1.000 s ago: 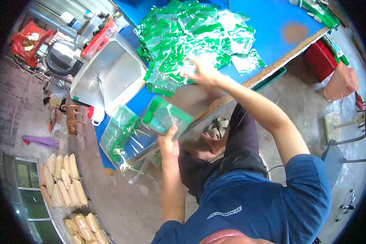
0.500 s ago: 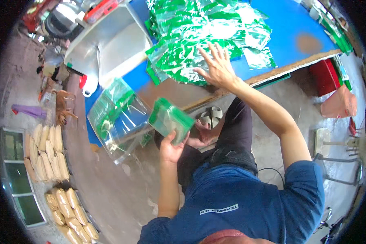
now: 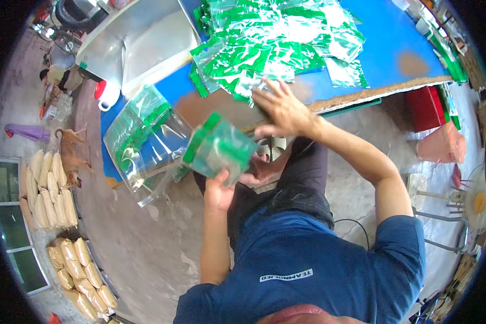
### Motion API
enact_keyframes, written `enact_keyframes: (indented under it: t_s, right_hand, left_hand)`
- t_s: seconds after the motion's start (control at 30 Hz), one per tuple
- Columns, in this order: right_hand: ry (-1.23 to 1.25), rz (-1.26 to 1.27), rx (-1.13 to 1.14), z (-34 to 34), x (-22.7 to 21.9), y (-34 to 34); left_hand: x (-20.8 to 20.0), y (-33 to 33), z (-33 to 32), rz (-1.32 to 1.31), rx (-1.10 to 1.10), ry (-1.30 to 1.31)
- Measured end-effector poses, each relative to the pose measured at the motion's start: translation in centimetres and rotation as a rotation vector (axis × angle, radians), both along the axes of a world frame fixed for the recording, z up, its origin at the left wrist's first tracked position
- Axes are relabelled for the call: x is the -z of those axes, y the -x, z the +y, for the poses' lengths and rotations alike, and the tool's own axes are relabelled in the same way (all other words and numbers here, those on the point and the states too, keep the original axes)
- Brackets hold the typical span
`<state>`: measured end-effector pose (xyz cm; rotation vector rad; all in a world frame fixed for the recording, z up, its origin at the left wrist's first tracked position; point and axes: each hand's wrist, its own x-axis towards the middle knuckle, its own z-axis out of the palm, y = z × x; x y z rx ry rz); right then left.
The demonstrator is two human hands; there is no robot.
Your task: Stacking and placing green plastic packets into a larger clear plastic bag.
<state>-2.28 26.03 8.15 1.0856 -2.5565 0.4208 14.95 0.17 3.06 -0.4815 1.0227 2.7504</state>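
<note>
My left hand [image 3: 220,193] is closed on the lower edge of a small stack of clear plastic packets with green bands [image 3: 227,148], tilted and a little blurred, in front of my lap. Over the near edge of the table, my right hand [image 3: 286,112] lies palm down with fingers stretched out. Its fingertips are close to the front of a large, loose pile of similar green-and-clear packets [image 3: 275,43]; contact cannot be made out. Left of the held stack, a large clear bag [image 3: 146,135] with green packets inside hangs partly over the table's corner.
The blue table [image 3: 389,48] has a worn brown front edge. A metal tray [image 3: 156,51] and a white jug with a red lid [image 3: 109,97] stand at its left. Filled sacks [image 3: 48,189] and a brown dog [image 3: 73,154] are on the floor left; a pinkish bin [image 3: 443,143] stands right.
My right hand has drawn back from the pile toward me, to the table's near edge. The stack in my left hand has turned and spread slightly. The whole view has shifted a little.
</note>
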Motion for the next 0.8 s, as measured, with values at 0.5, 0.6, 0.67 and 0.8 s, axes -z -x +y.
enact_keyframes:
  t_s: [0.5,0.6,0.67,0.8]
  right_hand:
    - [0.612,-0.36,0.048,-7.2,-1.9,2.8]
    - [0.123,0.023,0.188,-4.2,-0.6,6.5]
    - [-0.014,-0.001,0.04,-2.5,0.1,4.1]
    - [-0.013,-0.102,-0.258,-0.2,-1.3,-1.8]
  left_hand:
    - [-0.5,1.0,3.5,-0.026,-0.139,-0.336]
    - [-0.3,0.2,4.0,-0.063,-0.131,-0.342]
    - [0.2,0.1,3.3,-0.07,-0.157,-0.333]
    - [4.8,-1.0,1.1,-0.105,-0.052,-0.28]
